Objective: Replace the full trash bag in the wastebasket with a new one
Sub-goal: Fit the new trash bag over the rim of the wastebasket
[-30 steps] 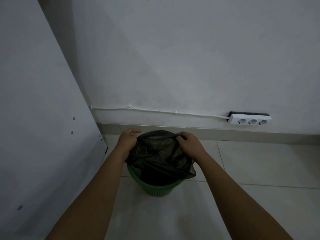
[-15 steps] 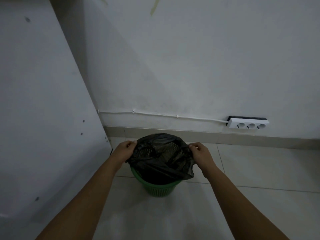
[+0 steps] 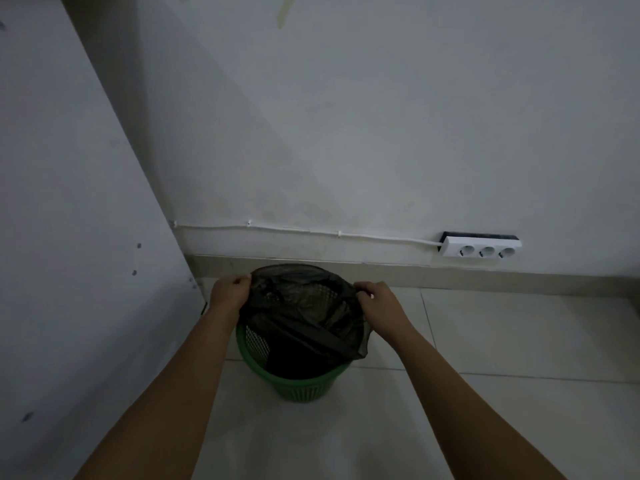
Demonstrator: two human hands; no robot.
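Both hands, left hand (image 3: 230, 293) and right hand (image 3: 379, 301), still grip the black bag (image 3: 304, 320), now stretched wider over the green wastebasket (image 3: 298, 386).

The wastebasket (image 3: 298, 382) stands on the tiled floor (image 3: 502, 341) near the corner where a panel (image 3: 69, 237) on the left meets the back wall (image 3: 381, 133), just before the skirting along that wall's foot. A trash bag (image 3: 304, 317) sits in the wastebasket with its mouth drawn up above the rim, the left hand (image 3: 230, 292) gripping its left edge and the right hand (image 3: 379, 301) gripping its right edge, one on either side of the opening. Behind and to the right, a power strip (image 3: 481, 247) is fixed low on the back wall, and its cable (image 3: 294, 230) runs leftward along the wall to the corner, passing behind the wastebasket.
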